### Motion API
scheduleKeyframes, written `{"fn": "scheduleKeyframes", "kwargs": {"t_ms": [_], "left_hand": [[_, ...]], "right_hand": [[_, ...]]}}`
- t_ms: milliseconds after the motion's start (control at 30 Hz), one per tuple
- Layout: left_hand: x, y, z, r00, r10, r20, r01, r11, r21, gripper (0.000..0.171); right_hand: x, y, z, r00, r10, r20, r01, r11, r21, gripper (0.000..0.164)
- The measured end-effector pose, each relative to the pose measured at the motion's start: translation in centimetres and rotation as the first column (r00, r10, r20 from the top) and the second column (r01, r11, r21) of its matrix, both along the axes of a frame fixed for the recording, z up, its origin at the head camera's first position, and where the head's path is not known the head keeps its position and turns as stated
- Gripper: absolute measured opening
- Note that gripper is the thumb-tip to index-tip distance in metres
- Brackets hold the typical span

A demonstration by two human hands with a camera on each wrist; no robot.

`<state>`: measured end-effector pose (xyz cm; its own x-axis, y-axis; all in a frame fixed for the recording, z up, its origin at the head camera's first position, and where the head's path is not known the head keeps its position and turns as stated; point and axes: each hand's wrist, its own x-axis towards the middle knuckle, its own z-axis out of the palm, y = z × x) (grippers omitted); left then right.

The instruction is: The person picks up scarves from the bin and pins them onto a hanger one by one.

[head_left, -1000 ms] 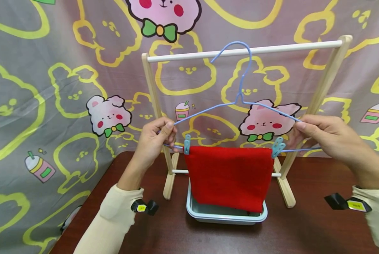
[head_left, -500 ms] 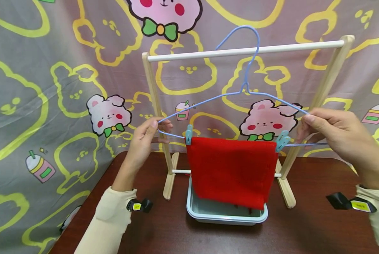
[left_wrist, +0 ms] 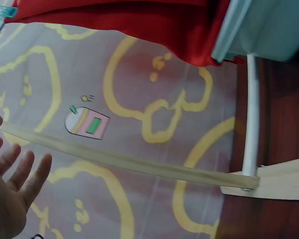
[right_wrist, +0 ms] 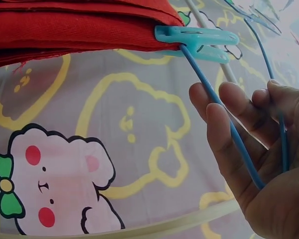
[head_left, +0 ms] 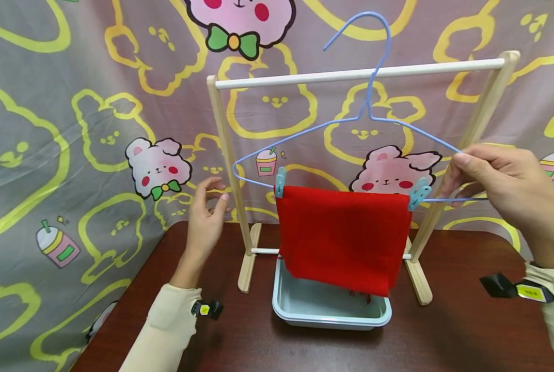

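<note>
A blue wire hanger (head_left: 304, 131) is held up by its right end, where my right hand (head_left: 509, 188) pinches the sloping wire between thumb and fingers. In the right wrist view the hanger's lower bar (right_wrist: 239, 144) crosses my curled fingers. A folded red cloth (head_left: 342, 232) hangs over that bar, clipped by light blue clothespins at its left corner (head_left: 280, 182) and right corner (head_left: 420, 193). The hanger's hook (head_left: 379, 31) rises above the rack's top rail (head_left: 286, 80). My left hand (head_left: 204, 214) is off the hanger, fingers loosely bent, nothing in it.
A wooden rack with a left post (head_left: 225, 139) and right post (head_left: 483, 108) stands on the dark table (head_left: 481, 310). Below the cloth sits a pale blue basin (head_left: 332, 321). A patterned curtain (head_left: 100, 217) hangs behind and on the left.
The hanger with the cloth has risen and shifted right, its hook now higher above the rail. My left hand has let go of the hanger's left end and drawn back left.
</note>
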<state>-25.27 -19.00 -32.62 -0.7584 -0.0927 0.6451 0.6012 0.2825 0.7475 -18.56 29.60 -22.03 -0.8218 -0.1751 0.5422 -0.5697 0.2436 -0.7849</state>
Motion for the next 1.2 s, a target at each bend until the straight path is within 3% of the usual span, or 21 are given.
{"fn": "scheduleKeyframes", "kwargs": {"t_ms": [133,267,467,667,867,1200], "left_hand": [[-0.7,-0.2,-0.9,0.998,0.032,0.054,-0.029,0.999,-0.044,0.053],[-1.3,0.0,-1.6,0.996,-0.017,0.091,0.024,0.996,-0.083,0.068],[-1.8,0.4,-2.2,0.992,-0.042,0.118,0.057,0.99,-0.126,0.083],[-2.1,0.7,-2.7,0.994,0.002,0.107,0.016,0.987,-0.162,0.082],[-2.4,0.7,-3.1,0.995,-0.003,0.095,0.02,0.984,-0.176,0.08],[-2.3,0.7,-3.0,0.994,0.02,0.108,0.001,0.982,-0.191,0.08]], "right_hand": [[-0.4,-0.1,0.5,0.999,0.032,-0.021,-0.033,0.999,-0.043,0.024],[-0.8,-0.1,1.1,0.999,0.037,-0.039,-0.04,0.996,-0.083,0.024],[-1.7,-0.4,2.1,0.998,-0.051,-0.037,0.049,0.998,-0.048,0.027],[-2.8,-0.4,2.8,1.0,0.001,-0.028,-0.004,0.994,-0.111,0.029],[-3.7,-0.4,3.4,0.999,0.011,-0.03,-0.016,0.984,-0.176,0.031],[-4.8,-0.7,3.9,0.997,0.032,-0.067,-0.053,0.941,-0.334,0.025]]}}
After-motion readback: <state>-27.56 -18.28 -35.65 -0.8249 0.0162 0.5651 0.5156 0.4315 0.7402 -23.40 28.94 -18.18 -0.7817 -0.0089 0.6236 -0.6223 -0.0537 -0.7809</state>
